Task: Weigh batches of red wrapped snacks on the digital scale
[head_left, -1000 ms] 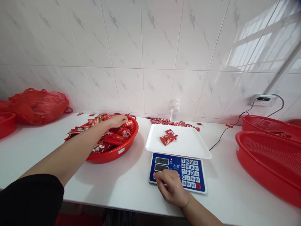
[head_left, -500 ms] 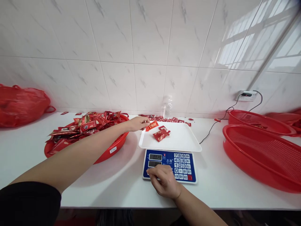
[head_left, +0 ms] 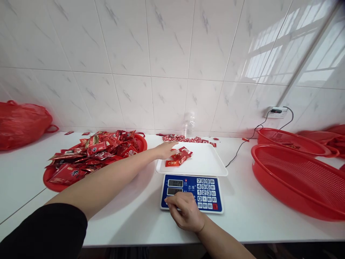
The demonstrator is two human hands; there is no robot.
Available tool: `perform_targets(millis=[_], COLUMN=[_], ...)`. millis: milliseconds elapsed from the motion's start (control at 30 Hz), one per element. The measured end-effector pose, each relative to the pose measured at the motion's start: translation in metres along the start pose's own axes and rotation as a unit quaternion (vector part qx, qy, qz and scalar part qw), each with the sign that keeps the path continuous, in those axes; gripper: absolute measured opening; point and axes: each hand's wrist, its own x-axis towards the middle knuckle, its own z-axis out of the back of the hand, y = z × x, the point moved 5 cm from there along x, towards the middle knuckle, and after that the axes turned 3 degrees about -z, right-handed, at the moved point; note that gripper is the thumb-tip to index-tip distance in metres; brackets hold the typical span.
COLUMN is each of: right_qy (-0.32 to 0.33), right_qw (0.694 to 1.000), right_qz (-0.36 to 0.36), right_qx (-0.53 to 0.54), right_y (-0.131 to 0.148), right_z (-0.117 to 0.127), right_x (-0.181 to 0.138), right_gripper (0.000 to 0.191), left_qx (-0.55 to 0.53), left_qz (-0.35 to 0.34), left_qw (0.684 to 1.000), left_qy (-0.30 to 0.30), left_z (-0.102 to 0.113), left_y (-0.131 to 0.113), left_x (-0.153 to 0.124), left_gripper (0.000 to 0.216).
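Observation:
My left hand reaches over the left side of the white tray on the scale. Its fingers are apart and touch the red snack packets lying there; the far fingers are partly hidden. An orange-red packet lies flat at the near side of this little pile. Curled into a loose fist, my right hand rests on the blue front panel of the digital scale, covering part of the lower display. No object shows in that fist.
Left of the scale, a red basket is heaped with red packets. A red plastic bag lies behind it. Two red baskets, one nearer and one farther, stand right. A clear bottle and power cord are behind the scale.
My left hand has let go of the orange-red packet, which now lies on the tray beside the others. That hand has moved slightly toward me; my right fist stays on the scale.

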Motion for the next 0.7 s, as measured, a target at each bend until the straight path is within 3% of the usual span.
perform_targets(millis=[200, 300, 467, 600, 700], right_qy=[0.005, 0.003, -0.001, -0.006, -0.012], right_qw=[1.0, 1.0, 1.0, 1.0, 1.0], right_qz=[0.0, 0.0, 0.003, 0.009, 0.008], right_qx=[0.009, 0.01, 0.005, 0.01, 0.005], right_y=[-0.003, -0.003, -0.001, 0.0, 0.001], right_z=[-0.003, -0.003, -0.003, 0.0, 0.002], right_x=[-0.001, -0.001, 0.0, 0.001, 0.002], right_gripper=[0.017, 0.017, 0.017, 0.018, 0.018], left_qx=[-0.007, 0.018, 0.001, -0.066, -0.034], left_qz=[-0.024, -0.048, -0.081, -0.085, 0.022], left_qw=[0.999, 0.998, 0.996, 0.99, 0.981], left_qy=[0.045, 0.042, -0.031, -0.094, -0.189], left_z=[-0.026, -0.035, -0.037, -0.016, 0.02], left_y=[-0.022, -0.029, -0.035, -0.021, 0.02], left_x=[0.007, 0.014, 0.023, 0.023, 0.013], left_gripper=[0.092, 0.084, 0.066, 0.053, 0.037])
